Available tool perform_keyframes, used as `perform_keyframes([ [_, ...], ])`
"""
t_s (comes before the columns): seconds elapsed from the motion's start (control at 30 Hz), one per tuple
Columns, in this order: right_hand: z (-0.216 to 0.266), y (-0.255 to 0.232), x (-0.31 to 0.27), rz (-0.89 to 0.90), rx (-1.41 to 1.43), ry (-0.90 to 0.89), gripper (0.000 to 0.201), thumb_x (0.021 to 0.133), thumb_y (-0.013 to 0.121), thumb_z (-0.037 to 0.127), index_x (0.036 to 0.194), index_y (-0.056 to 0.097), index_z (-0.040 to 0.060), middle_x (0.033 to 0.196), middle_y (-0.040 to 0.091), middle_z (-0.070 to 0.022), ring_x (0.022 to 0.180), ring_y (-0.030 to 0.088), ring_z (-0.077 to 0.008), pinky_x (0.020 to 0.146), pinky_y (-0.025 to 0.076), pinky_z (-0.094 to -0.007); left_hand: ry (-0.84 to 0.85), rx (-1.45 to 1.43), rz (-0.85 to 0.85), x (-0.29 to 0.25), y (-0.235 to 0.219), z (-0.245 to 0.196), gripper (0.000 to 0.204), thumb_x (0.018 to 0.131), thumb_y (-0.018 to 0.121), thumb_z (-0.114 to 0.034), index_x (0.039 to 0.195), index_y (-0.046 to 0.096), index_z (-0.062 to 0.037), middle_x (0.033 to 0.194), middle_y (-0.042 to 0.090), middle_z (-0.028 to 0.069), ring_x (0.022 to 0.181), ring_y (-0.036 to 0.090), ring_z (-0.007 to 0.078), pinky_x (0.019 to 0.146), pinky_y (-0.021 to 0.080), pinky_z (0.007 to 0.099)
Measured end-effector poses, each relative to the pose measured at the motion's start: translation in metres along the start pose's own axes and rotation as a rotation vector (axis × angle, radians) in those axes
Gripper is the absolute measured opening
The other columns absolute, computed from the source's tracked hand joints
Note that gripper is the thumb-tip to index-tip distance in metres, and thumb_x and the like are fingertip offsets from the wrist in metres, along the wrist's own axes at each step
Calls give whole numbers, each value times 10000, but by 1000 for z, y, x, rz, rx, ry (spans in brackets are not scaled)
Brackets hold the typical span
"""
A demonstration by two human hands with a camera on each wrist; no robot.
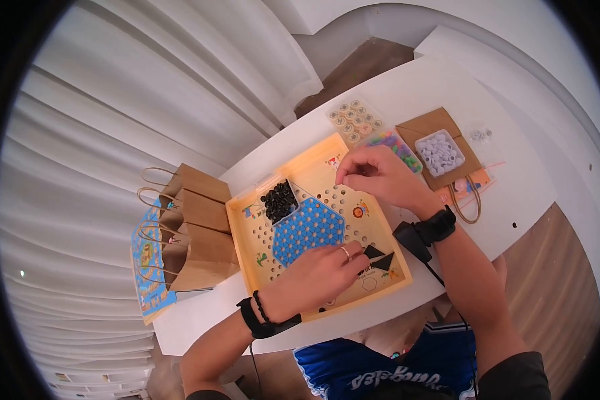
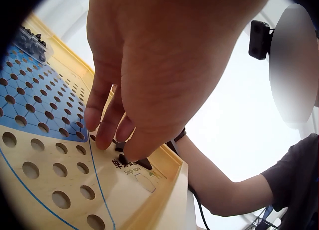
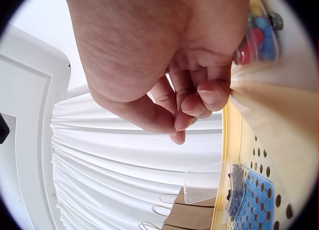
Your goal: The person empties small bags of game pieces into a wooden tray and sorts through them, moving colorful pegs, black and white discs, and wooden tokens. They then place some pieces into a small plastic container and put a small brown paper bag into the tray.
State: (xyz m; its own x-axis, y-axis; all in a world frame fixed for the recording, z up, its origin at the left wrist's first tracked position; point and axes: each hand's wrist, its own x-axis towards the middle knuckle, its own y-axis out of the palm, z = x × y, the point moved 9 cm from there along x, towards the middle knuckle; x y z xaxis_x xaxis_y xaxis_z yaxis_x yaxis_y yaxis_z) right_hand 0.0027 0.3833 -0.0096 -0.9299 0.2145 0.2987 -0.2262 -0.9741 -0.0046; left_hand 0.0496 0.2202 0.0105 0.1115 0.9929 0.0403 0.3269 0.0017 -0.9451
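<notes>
My left hand reaches low over the near right corner of a wooden game board. In the left wrist view, its thumb comes down right beside a small black piece; the index fingertip is hidden, so I cannot tell whether the piece is pinched. Black triangular shapes lie next to those fingertips. My right hand is raised over the board's far right edge. Its fingers are curled, with the thumb against the fingertips and nothing visible between them.
A clear box of black pieces sits on the board, beside the blue hexagon grid. Paper bags stand at left. Rightward are colourful pieces, white pieces on a brown bag, and round discs.
</notes>
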Motion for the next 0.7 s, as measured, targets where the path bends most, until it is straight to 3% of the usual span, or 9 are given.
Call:
perform_keyframes([
  [0.2,3,0,-1,-4,-16,7,71,885,679,47,905,733,7,733,622,21,694,534,-48,639,424,-231,62,34,112,6,12,-7,216,854,667,-70,1062,621,-30,1012,627,118,894,700,300,758,577,401],
  [0.53,3,0,-1,-1,4,7,66,890,677,41,906,730,5,733,619,21,692,536,-50,644,433,-230,70,139,119,5,14,-10,224,830,662,-80,1048,638,-33,963,644,115,849,708,301,751,578,401],
  [0.63,0,0,-1,1,1,4,65,888,679,40,905,730,4,730,621,21,688,536,-48,640,431,-229,7,74,90,-3,7,4,195,830,685,-82,1016,644,-40,952,651,120,823,705,301,725,577,413],
  [0.7,1,0,-1,3,12,-13,65,884,679,39,903,729,3,726,617,23,683,530,-47,631,424,-231,-149,108,39,-10,-13,29,180,834,704,-58,1004,646,-45,938,651,122,807,700,308,709,575,430],
])
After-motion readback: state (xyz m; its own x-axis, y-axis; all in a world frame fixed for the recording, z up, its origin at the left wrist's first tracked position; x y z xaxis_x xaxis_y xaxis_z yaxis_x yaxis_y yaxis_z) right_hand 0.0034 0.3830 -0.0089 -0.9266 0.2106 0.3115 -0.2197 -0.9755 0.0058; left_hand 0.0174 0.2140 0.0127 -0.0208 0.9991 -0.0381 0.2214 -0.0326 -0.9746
